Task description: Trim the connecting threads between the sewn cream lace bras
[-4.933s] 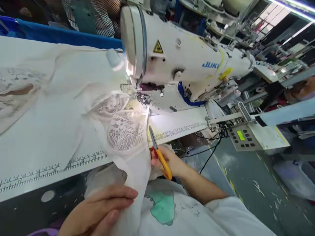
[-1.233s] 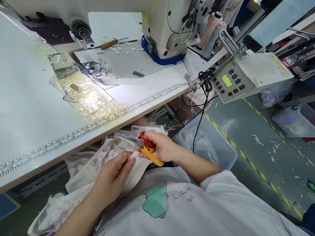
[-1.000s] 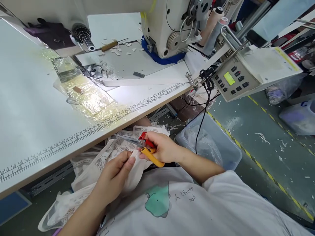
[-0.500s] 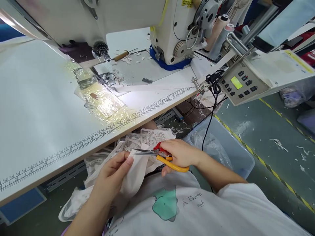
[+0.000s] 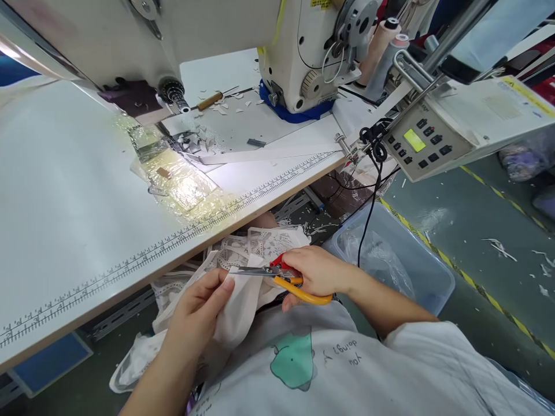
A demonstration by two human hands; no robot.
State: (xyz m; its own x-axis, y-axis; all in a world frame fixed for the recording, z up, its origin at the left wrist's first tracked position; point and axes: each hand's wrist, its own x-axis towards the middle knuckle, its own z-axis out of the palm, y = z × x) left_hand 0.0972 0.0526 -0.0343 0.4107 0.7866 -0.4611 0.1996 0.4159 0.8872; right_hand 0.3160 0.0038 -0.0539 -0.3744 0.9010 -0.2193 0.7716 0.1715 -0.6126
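My right hand [image 5: 314, 271] grips a pair of scissors [image 5: 301, 289] with one red and one orange handle. Their blades point left and lie at the upper edge of a white fabric piece [image 5: 240, 303]. Thumb and fingertips of my left hand [image 5: 206, 297] pinch that fabric close to the blade tips. More white fabric with lace [image 5: 277, 242] is bunched on my lap, below the table edge. The part of the fabric behind my left hand is hidden.
Above my lap stands a sewing machine [image 5: 299, 58] on a white table [image 5: 65, 208] with a printed ruler along its front edge. Scraps and a wooden-handled awl [image 5: 210, 101] lie near the needle. To the right are a control box [image 5: 433, 141], hanging black cables and a plastic bin [image 5: 433, 271].
The scissor blades have drawn closer together at the fabric edge. Both hands keep nearly the same place, while the camera view has shifted slightly.
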